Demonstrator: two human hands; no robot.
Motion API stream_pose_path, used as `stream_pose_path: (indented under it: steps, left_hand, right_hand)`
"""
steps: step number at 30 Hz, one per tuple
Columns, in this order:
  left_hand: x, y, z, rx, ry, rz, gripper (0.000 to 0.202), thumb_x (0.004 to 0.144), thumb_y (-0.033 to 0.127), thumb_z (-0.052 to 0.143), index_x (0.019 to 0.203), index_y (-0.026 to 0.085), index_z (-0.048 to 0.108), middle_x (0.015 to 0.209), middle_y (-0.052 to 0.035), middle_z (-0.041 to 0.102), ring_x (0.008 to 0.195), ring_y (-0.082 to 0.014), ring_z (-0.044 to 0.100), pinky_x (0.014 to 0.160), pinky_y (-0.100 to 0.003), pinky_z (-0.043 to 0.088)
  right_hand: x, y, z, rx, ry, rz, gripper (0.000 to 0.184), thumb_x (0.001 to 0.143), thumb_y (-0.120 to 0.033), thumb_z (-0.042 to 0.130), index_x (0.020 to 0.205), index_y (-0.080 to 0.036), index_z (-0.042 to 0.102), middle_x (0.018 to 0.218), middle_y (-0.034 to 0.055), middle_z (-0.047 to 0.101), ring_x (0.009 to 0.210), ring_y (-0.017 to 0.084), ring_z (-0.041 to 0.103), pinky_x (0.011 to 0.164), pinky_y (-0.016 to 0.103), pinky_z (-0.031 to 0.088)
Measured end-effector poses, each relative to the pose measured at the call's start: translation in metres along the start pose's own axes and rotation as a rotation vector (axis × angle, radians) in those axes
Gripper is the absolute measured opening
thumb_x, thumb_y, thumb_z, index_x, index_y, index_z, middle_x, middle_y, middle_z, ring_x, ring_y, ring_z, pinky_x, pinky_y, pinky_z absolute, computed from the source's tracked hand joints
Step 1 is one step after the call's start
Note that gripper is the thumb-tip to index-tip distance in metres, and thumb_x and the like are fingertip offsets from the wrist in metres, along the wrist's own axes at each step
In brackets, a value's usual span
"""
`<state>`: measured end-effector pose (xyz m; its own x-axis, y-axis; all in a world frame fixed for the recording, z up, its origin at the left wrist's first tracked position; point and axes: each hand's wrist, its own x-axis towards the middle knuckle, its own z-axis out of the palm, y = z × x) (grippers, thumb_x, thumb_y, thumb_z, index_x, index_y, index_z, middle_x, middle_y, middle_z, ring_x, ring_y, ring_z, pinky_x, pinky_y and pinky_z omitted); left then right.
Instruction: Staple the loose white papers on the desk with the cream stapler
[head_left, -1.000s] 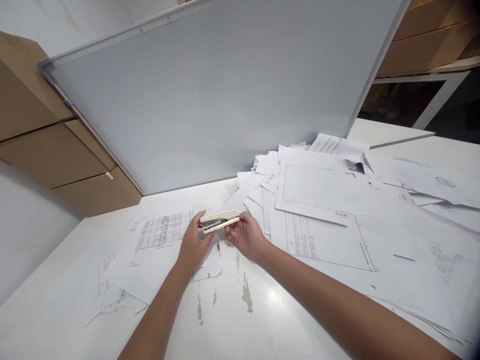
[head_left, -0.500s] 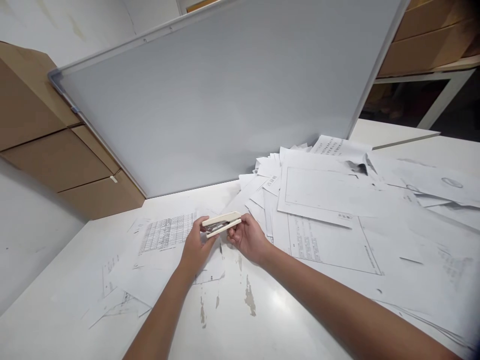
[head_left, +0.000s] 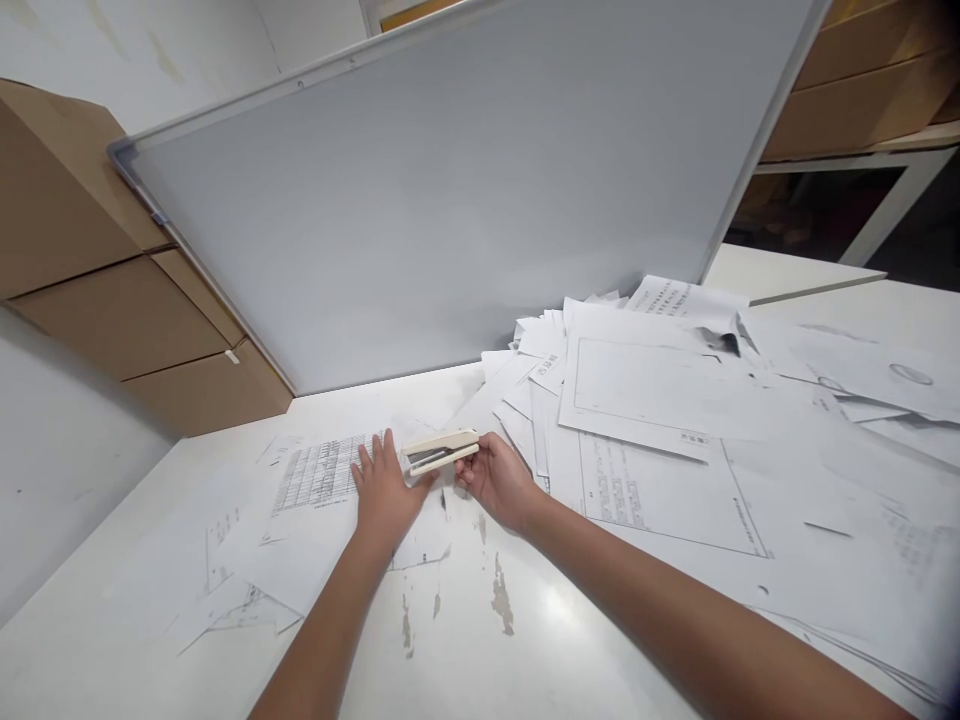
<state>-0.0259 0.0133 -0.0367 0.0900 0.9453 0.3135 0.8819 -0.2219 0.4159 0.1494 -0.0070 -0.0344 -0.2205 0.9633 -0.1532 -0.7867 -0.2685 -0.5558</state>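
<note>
the fingers of the left hand [head_left: 379,455] are spread wide and lie flat on the papers, open and holding nothing. its thumb reaches toward the left end of the cream stapler [head_left: 441,450], and from my camera i can't tell whether they touch. the fingers of the right hand [head_left: 466,474] and its thumb wrap the stapler's right end in a firm grip. the stapler sits between the two hands, just above the papers at mid-frame, with its top arm parted from its base and a metal strip showing in the gap.

under the left fingers is a sheet printed with a dense grid [head_left: 319,475], and more loose sheets [head_left: 240,560] spread toward the lower left. to the right of the right hand [head_left: 501,487], a big heap of printed papers [head_left: 645,400] covers the right side of the white table [head_left: 457,650], whose top has worn patches [head_left: 502,597] below the stapler. a whiteboard [head_left: 420,210] leans at a tilt behind the papers, filling the top of the frame. cardboard boxes [head_left: 97,270] stack at the upper left, with more [head_left: 862,100] on a shelf [head_left: 862,150] at the upper right.
</note>
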Motion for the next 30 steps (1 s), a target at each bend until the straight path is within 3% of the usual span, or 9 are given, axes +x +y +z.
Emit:
stream_pose_path:
  steps: [2,5,9,12,15,17,21,26,30]
  left_hand:
    - [0.001,0.000,-0.001,0.027,-0.036,-0.033,0.087,0.079,0.060,0.057,0.144,0.012,0.026,0.146,-0.0237,0.033,0.139,-0.0434,0.015,0.109,-0.064,0.016]
    - [0.001,0.005,-0.011,0.067,-0.107,-0.030,0.068,0.088,0.041,0.048,0.146,0.015,0.025,0.137,-0.0177,0.048,0.132,-0.0357,0.038,0.104,-0.051,0.034]
    - [0.001,0.011,-0.025,0.040,-0.130,-0.032,0.045,0.090,0.023,0.036,0.134,0.025,0.047,0.101,-0.0071,0.067,0.094,-0.0253,0.062,0.082,-0.038,0.046]
    - [0.003,0.011,-0.028,-0.129,0.007,-0.110,0.036,0.091,0.026,0.038,0.120,0.027,0.058,0.097,-0.0045,0.068,0.092,-0.0238,0.062,0.081,-0.036,0.046]
    - [0.004,0.010,-0.026,-0.361,0.247,-0.165,0.034,0.090,0.029,0.043,0.121,0.028,0.057,0.118,-0.0033,0.063,0.113,-0.0223,0.055,0.091,-0.033,0.044]
    - [0.003,0.011,-0.024,-0.448,0.326,-0.152,0.034,0.091,0.030,0.043,0.123,0.029,0.055,0.126,-0.0023,0.059,0.119,-0.0210,0.051,0.095,-0.033,0.042]
    - [0.001,0.015,-0.021,-0.480,0.214,-0.096,0.032,0.091,0.034,0.044,0.120,0.029,0.057,0.117,-0.0030,0.063,0.112,-0.0216,0.055,0.094,-0.035,0.044]
    - [0.001,0.018,-0.019,-0.631,0.203,-0.088,0.031,0.087,0.025,0.049,0.116,0.028,0.059,0.122,-0.0023,0.060,0.116,-0.0200,0.053,0.099,-0.034,0.042]
    - [0.004,0.013,-0.018,-0.728,0.294,-0.212,0.028,0.084,0.030,0.056,0.111,0.026,0.062,0.119,-0.0037,0.061,0.116,-0.0213,0.052,0.103,-0.037,0.040]
  right_hand:
    - [0.000,0.000,0.000,0.006,0.012,0.002,0.022,0.077,-0.023,0.041,0.062,-0.015,0.055,0.055,0.0026,0.052,0.047,0.011,0.040,0.053,0.023,0.037]
    - [0.001,0.000,-0.001,0.012,0.015,0.003,0.021,0.077,-0.023,0.041,0.063,-0.015,0.055,0.055,0.0024,0.051,0.047,0.011,0.040,0.053,0.024,0.038]
    - [0.002,0.001,-0.003,0.013,-0.002,-0.003,0.019,0.077,-0.024,0.042,0.064,-0.016,0.054,0.056,0.0024,0.051,0.047,0.011,0.039,0.054,0.024,0.038]
    - [0.002,0.000,-0.003,0.014,-0.008,-0.001,0.022,0.079,-0.023,0.040,0.064,-0.016,0.054,0.056,0.0032,0.052,0.047,0.011,0.039,0.053,0.024,0.039]
    - [0.001,0.000,0.000,0.041,0.001,0.012,0.024,0.080,-0.021,0.038,0.065,-0.015,0.055,0.057,0.0036,0.051,0.049,0.012,0.043,0.053,0.024,0.039]
    - [0.000,-0.001,0.002,0.065,0.002,0.031,0.024,0.081,-0.018,0.038,0.070,-0.013,0.058,0.061,0.0043,0.053,0.054,0.013,0.049,0.054,0.024,0.041]
    - [-0.003,-0.004,0.007,0.017,-0.034,0.059,0.030,0.087,-0.018,0.034,0.080,-0.009,0.062,0.068,0.0079,0.058,0.061,0.016,0.057,0.062,0.027,0.048]
    - [-0.008,-0.009,0.008,-0.056,-0.183,0.144,0.046,0.096,-0.043,0.035,0.104,-0.006,0.061,0.097,0.0162,0.066,0.080,0.022,0.067,0.075,0.034,0.053]
    - [-0.010,-0.009,0.004,-0.109,-0.265,0.111,0.027,0.088,-0.025,0.055,0.109,-0.009,0.060,0.109,0.0139,0.065,0.092,0.022,0.067,0.081,0.029,0.052]
